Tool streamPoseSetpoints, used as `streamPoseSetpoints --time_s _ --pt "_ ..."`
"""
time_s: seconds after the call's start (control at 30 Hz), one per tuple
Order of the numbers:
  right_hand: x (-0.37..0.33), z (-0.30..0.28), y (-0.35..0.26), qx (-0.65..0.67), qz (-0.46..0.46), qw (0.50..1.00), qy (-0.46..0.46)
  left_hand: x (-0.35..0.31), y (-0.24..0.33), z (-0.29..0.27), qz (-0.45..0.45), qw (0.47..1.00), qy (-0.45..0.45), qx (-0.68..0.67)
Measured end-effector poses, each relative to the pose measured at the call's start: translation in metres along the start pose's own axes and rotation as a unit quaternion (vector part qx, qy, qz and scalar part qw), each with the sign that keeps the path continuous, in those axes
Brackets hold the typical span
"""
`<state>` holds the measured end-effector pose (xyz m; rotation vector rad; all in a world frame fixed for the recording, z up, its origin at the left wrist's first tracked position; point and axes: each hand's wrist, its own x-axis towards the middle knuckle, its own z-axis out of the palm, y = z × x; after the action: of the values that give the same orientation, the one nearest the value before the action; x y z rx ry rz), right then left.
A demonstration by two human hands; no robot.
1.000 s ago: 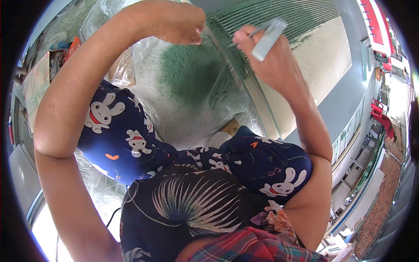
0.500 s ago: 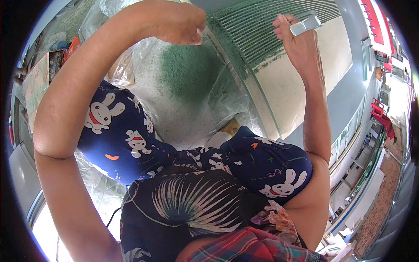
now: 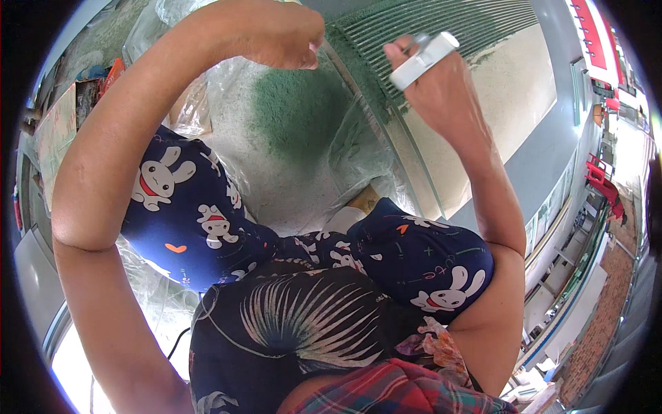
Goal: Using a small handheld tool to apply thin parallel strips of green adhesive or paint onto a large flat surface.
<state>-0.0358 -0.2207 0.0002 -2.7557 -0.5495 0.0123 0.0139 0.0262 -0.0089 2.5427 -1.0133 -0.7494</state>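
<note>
My right hand (image 3: 441, 79) is closed on a white and silver bar-shaped tool (image 3: 426, 61) of a kind I cannot make out, held above a pale board (image 3: 514, 96). Dark green grainy material coats the board's far part, where narrow parallel ridges (image 3: 441, 21) show. My left hand (image 3: 293, 38) is curled beside the board's left edge, its fingers mostly turned away. What it grips, if anything, is hidden. Below it, a heap of green granules (image 3: 303, 114) lies on a whitish surface lined with clear plastic.
My knees in blue rabbit-print cloth (image 3: 200, 214) flank the granules on both sides. Crumpled clear plastic sheeting (image 3: 372, 165) lies along the board's left edge. An open carton (image 3: 58, 134) stands at the far left. A red chair (image 3: 603, 183) is off to the right.
My right hand has moved left across the board with the tool, which now appears at a different angle. My left hand has hardly moved.
</note>
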Motion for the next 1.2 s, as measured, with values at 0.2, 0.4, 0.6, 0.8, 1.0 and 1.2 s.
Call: streamPoseSetpoints --time_s 0.2,0.4,0.6,0.8,1.0,1.2 --pt "-0.002 -0.009 -0.013 0.050 0.000 0.998 -0.046 -0.003 0.001 0.000 -0.005 1.000 0.008 0.003" --pt "0.006 -0.032 0.028 0.033 0.092 0.995 0.038 -0.001 0.012 -0.010 -0.047 0.998 -0.050 0.005" --pt "0.007 -0.020 0.044 0.053 0.130 0.989 0.054 -0.005 0.004 -0.004 0.007 1.000 0.003 -0.009" --pt "0.011 -0.009 0.061 0.023 0.119 0.992 0.040 -0.004 0.003 -0.004 -0.002 1.000 -0.007 0.001" --pt "0.009 -0.005 0.048 -0.017 0.075 0.996 0.043 -0.001 0.002 -0.001 -0.005 1.000 -0.004 0.005" --pt "-0.003 -0.002 -0.005 -0.034 0.044 0.998 -0.021 -0.001 0.010 -0.006 -0.024 0.999 -0.023 -0.009"
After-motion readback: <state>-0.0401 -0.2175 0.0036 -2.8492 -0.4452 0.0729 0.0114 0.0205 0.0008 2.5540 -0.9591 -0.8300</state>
